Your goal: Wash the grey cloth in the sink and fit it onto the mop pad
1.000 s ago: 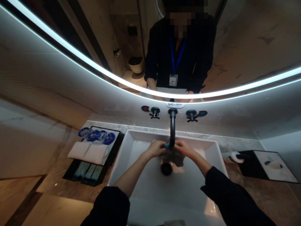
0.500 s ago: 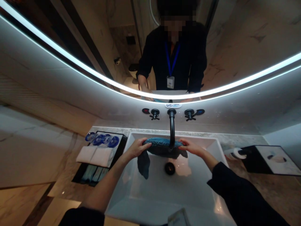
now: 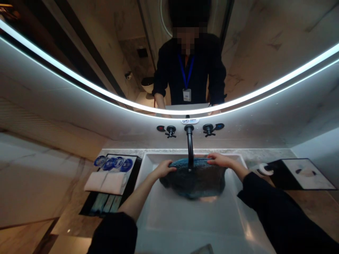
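Observation:
A dark blue-grey wet cloth (image 3: 197, 180) hangs spread out in the white sink (image 3: 169, 229), its lower part blurred by motion. At its upper left corner, my left hand (image 3: 163, 169) is closed with thumb and fingers pinching the edge. My right hand (image 3: 219, 159) grips the upper right edge in the same way. Between the two hands, the black faucet spout (image 3: 190, 148) reaches down in front of the cloth. The drain is hidden behind the cloth.
Left of the sink stands a black tray (image 3: 135, 169) with blue-lidded round items, a folded white towel (image 3: 104, 181) and small packets. At the right are a boxy dispenser (image 3: 304, 173) and a white roll-like item (image 3: 265, 169). Cross-shaped tap handles (image 3: 171, 131) flank the spout below a lit mirror.
The cloth was bunched along its top with one end dangling at the left; now it hangs open as a wide sheet. My view has shifted slightly.

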Available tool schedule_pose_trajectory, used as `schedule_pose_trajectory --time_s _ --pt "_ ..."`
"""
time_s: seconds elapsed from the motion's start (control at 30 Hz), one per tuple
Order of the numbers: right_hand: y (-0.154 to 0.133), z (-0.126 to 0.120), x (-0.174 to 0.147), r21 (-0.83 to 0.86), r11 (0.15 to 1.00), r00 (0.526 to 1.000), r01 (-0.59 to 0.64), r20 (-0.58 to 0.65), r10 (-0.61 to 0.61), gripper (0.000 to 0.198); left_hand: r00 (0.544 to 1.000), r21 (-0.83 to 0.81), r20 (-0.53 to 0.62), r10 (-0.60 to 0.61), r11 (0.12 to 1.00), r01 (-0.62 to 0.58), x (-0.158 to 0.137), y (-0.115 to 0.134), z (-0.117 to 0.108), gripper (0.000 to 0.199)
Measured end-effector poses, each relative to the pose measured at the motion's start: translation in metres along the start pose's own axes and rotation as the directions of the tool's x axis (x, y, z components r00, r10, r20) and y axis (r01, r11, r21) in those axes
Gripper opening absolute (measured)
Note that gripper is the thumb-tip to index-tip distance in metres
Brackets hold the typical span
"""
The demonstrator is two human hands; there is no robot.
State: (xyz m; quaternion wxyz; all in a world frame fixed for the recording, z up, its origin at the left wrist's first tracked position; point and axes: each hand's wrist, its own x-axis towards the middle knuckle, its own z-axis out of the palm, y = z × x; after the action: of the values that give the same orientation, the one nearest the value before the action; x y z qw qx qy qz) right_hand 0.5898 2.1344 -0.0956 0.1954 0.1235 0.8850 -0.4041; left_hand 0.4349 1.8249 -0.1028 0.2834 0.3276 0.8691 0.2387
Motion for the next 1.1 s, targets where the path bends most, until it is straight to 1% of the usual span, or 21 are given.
schedule_pose_trajectory --time_s 0.03,0.13,0.23,0.33,0.4,0.5,0.53,0.6,0.63,0.67,0.8,0.9,1.0,1.1 --pt "0.004 0.007 0.005 -0.035 0.999 0.999 -0.023 -0.045 0.021 0.022 0.999 0.011 -0.035 -0.021 1.0 0.021 0.011 -0.005 0.008 0.019" --pt "0.017 0.028 0.012 -0.133 0.989 0.984 -0.069 -0.175 0.045 0.032 0.983 0.02 -0.171 -0.068 0.997 0.072 0.029 -0.018 0.03 0.031" --pt "0.029 0.044 0.005 -0.2 0.977 0.971 -0.071 -0.238 0.022 0.038 0.96 0.027 -0.268 -0.079 0.996 0.089 0.027 -0.03 0.044 0.034" --pt "0.034 0.058 -0.005 -0.242 0.966 0.965 -0.096 -0.262 0.03 0.033 0.956 0.053 -0.29 -0.048 0.996 0.066 0.013 -0.036 0.054 0.03" --pt "0.033 0.073 -0.008 -0.264 0.958 0.968 -0.115 -0.247 0.048 0.031 0.962 0.073 -0.273 -0.007 0.997 0.028 0.005 -0.036 0.062 0.03" --pt "0.027 0.105 -0.008 -0.312 0.943 0.978 -0.116 -0.201 0.054 0.03 0.978 0.086 -0.201 0.056 0.996 -0.04 -0.003 -0.033 0.076 0.029" --pt "0.024 0.116 -0.008 -0.335 0.934 0.978 -0.124 -0.198 0.059 0.033 0.982 0.086 -0.174 0.071 0.995 -0.056 -0.004 -0.033 0.081 0.028" --pt "0.021 0.136 -0.008 -0.386 0.908 0.973 -0.161 -0.215 0.081 0.049 0.988 0.081 -0.133 0.082 0.994 -0.072 -0.005 -0.034 0.089 0.027" --pt "0.02 0.143 -0.008 -0.41 0.894 0.97 -0.182 -0.226 0.094 0.054 0.99 0.076 -0.12 0.079 0.995 -0.07 -0.005 -0.036 0.093 0.029" --pt "0.02 0.148 -0.009 -0.43 0.881 0.967 -0.198 -0.233 0.104 0.056 0.991 0.069 -0.113 0.072 0.996 -0.064 -0.005 -0.04 0.096 0.031" --pt "0.024 0.151 -0.01 -0.462 0.859 0.965 -0.221 -0.232 0.123 0.046 0.995 0.025 -0.1 0.021 1.0 -0.018 -0.005 -0.056 0.1 0.035" --pt "0.025 0.151 -0.009 -0.458 0.853 0.956 -0.252 -0.257 0.144 0.047 0.996 -0.015 -0.081 -0.026 1.0 0.025 -0.005 -0.065 0.099 0.037" --pt "0.021 0.156 -0.009 -0.475 0.829 0.938 -0.297 -0.308 0.16 0.049 0.996 -0.042 -0.055 -0.071 0.997 0.069 -0.006 -0.068 0.096 0.038" --pt "0.014 0.16 -0.008 -0.457 0.828 0.929 -0.324 -0.321 0.186 0.046 0.994 -0.046 -0.03 -0.107 0.993 0.106 -0.007 -0.067 0.094 0.04"
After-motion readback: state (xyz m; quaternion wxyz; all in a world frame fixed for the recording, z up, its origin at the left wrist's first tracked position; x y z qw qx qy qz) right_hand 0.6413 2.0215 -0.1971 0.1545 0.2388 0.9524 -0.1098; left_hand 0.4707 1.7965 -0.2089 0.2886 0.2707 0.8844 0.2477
